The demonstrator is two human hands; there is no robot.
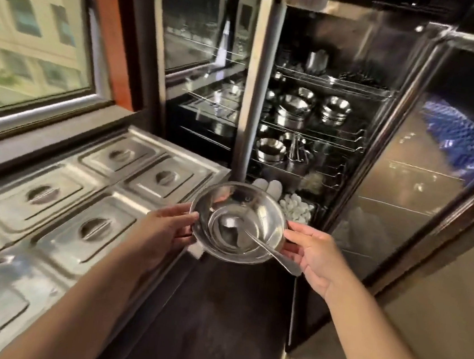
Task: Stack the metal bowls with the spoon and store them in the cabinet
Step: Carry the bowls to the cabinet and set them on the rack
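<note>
Metal bowl (pixel 238 222) gripped at opposite rims, left hand (pixel 165 230) and right hand (pixel 314 254) both closed on it. Spoon (pixel 255 237) inside, handle over right rim. Held before open cabinet (pixel 321 106), wire shelves (pixel 329 83) stacked with bowls.

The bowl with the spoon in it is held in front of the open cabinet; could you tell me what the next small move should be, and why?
Probably carry the bowl forward and up toward the cabinet shelf that already holds stacked bowls. Both hands, left and right, grip its rim, the spoon rests inside, and the door stands open.
</note>
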